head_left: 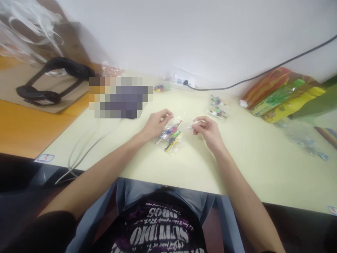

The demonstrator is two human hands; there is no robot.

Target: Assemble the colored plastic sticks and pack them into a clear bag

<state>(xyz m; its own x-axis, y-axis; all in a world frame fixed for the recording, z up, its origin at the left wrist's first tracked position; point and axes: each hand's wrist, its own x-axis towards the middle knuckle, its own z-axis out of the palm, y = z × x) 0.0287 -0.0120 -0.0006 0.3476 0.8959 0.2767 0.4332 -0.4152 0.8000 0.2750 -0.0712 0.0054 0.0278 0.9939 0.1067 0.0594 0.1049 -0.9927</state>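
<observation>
Several small clear bags of colourful plastic pieces [172, 135] lie in a pile on the pale yellow table. My left hand [157, 123] is at the pile's upper left, its fingers curled in toward the thumb; whether anything is between them is too blurred to see. To the right of the pile, my right hand [207, 130] pinches what looks like a clear plastic bag [189, 125] between thumb and fingers. That see-through film hangs in the gap between my two hands, just above the table.
Two more small bags [217, 107] lie at the back right, and one [161, 88] near the wall. A power strip [177, 81] with a black cable sits behind. Green bottle packaging [279, 100] stands right; a black-handled frame [55, 82] and white cords [86, 154] are left.
</observation>
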